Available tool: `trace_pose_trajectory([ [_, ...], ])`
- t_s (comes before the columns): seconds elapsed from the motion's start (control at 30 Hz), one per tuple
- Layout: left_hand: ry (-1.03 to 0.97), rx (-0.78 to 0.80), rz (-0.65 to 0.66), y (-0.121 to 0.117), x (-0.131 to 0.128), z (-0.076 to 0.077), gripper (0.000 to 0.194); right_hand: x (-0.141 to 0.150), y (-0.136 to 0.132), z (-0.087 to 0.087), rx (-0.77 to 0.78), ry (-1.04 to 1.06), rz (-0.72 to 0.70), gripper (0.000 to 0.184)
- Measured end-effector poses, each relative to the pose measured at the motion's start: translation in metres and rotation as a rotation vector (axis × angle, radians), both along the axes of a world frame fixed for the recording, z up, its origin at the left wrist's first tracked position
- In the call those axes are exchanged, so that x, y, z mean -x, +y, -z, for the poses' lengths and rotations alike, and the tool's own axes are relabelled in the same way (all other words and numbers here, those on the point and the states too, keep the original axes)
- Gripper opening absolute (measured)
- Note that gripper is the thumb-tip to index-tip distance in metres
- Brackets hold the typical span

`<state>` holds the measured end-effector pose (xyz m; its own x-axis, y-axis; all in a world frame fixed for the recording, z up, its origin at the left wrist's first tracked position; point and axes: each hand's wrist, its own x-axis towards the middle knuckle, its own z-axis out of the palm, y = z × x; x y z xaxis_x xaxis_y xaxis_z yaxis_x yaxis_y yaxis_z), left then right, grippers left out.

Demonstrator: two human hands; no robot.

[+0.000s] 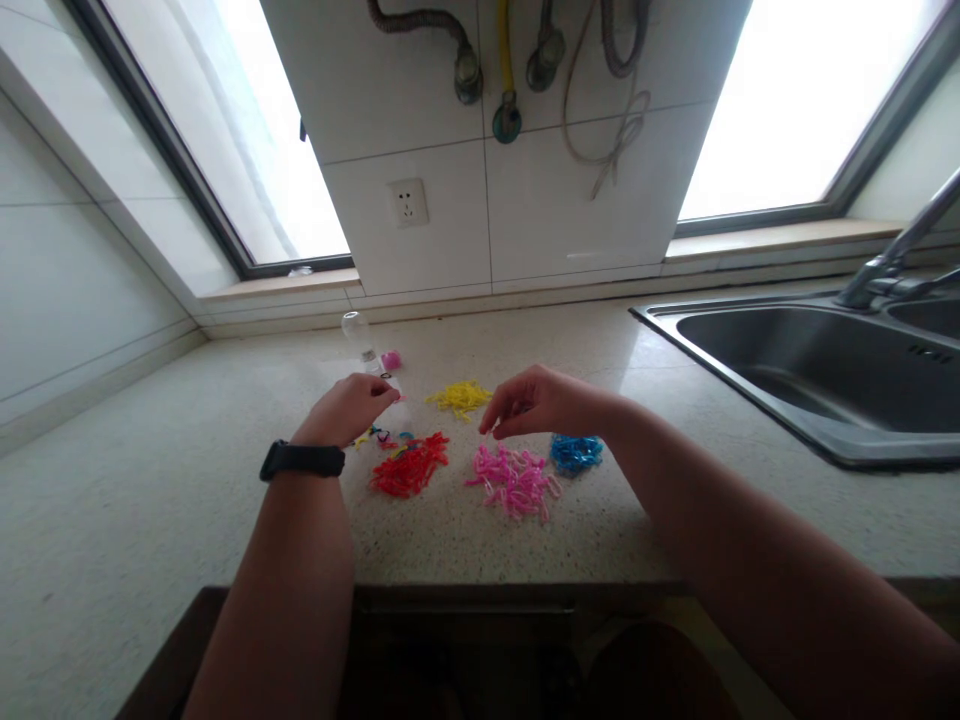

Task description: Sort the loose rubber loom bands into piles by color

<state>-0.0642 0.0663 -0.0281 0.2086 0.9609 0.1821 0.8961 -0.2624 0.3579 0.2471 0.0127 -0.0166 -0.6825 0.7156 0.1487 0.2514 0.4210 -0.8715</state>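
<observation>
My left hand (354,408), with a black band on its wrist, is closed in a pinch beside the red pile (411,466) of small loop-like pieces. A trace of pink shows by its fingertips, too small to name. Over the pink pile (517,482) hangs my right hand (538,402), its fingers curled and pinched; what they hold, if anything, is unclear. Yellow pieces (461,397) lie behind, between the hands. Blue pieces (576,453) are heaped under my right wrist. Several mixed-colour bits (384,437) lie close to my left hand.
A clear plastic bottle (360,332) lies beyond my left hand, with a pink object (391,360) beside it. The steel sink (757,400) and tap (874,275) are at the right. Pipes and a socket (408,203) are on the tiled wall.
</observation>
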Motion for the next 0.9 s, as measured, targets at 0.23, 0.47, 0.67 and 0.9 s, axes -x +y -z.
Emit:
trace_pose_trajectory([
  [0.23, 0.032, 0.286, 0.063, -0.002, 0.011, 0.001, 0.027, -0.008, 0.005, 0.005, -0.206, -0.260, -0.152, 0.016],
  [0.47, -0.012, 0.338, 0.111, -0.004, 0.013, 0.000, 0.031, -0.006, 0.004, 0.007, -0.256, -0.422, 0.008, 0.026],
  [0.67, 0.030, 0.338, 0.138, -0.007, 0.015, -0.002, 0.026, -0.003, 0.006, 0.010, -0.246, -0.413, 0.030, 0.023],
  [0.9, 0.092, 0.370, 0.084, -0.008, 0.019, -0.004, 0.028, 0.000, 0.005, 0.008, -0.244, -0.413, 0.063, 0.024],
])
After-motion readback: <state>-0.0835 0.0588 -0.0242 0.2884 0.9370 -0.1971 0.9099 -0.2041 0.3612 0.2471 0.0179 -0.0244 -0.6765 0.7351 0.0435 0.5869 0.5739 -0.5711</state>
